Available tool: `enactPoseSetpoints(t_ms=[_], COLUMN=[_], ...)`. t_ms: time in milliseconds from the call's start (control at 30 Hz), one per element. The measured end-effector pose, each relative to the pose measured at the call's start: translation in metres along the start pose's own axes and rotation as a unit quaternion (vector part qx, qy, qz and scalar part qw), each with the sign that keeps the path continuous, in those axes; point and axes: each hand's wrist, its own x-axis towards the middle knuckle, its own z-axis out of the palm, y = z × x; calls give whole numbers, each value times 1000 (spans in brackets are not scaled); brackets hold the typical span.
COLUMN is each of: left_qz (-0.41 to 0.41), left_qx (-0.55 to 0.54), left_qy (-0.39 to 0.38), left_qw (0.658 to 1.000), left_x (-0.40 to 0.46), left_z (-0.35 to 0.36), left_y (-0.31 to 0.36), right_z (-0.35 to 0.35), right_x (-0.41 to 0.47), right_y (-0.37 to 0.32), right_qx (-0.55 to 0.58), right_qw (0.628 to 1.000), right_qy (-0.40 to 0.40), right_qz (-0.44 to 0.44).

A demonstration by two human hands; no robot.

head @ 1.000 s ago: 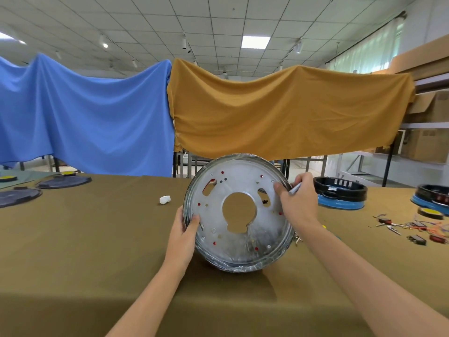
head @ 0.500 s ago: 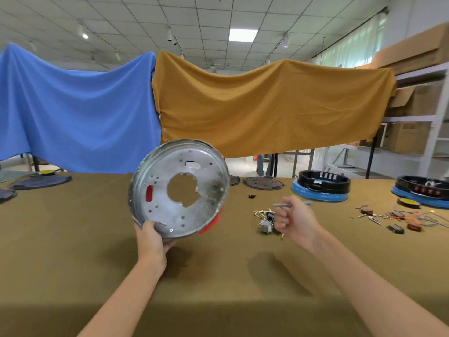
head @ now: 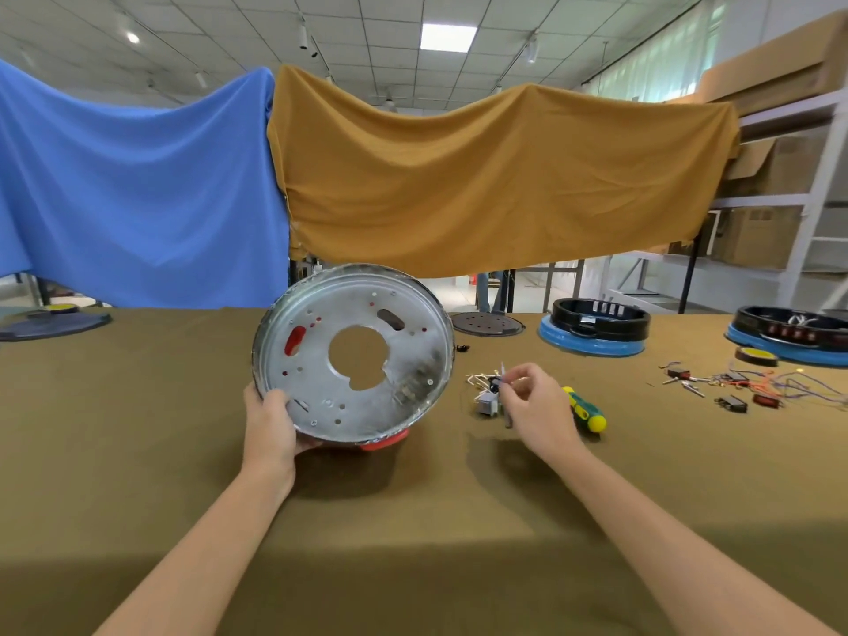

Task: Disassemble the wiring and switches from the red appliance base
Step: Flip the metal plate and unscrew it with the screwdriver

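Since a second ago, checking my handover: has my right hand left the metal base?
Yes. The right hand has come off the metal base and moved right, toward the screwdriver on the table.

Blue cloth (head: pixel 137 190) and ochre cloth (head: pixel 495 176) hang beneath a tiled ceiling (head: pixel 367 20).

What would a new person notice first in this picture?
The round metal appliance base stands out, tilted up at the table's centre and gripped at its lower edge by the left hand. Right of it, the right hand pinches a thin piece above a small pile of removed switches and wires. Blue and mustard cloths hang behind.
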Motion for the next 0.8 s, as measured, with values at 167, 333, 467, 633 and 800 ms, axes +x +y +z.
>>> enactPoseSetpoints(t_ms=[167, 333, 467, 633, 800], left_qz=[-4, -5, -2, -3, -4], left_qx=[-18, -24, -4, -9, -12], left_qy=[27, 27, 13, 10, 7], left_qw=[999, 999, 1000, 1000, 1000], left_x=[1, 2, 4, 7, 8], left_z=[-1, -3, -2, -3, -3], left_y=[2, 1, -1, -3, -3], right_z=[33, 54, 57, 50, 27], right_x=[15, 39, 46, 42, 34], right_y=[-14, -7, 8, 18, 8], right_qx=[-131, -299, -377, -338, -169], right_qw=[988, 946, 920, 939, 982], right_qy=[-44, -47, -61, -8, 68], right_qz=[-70, -119, -90, -69, -43])
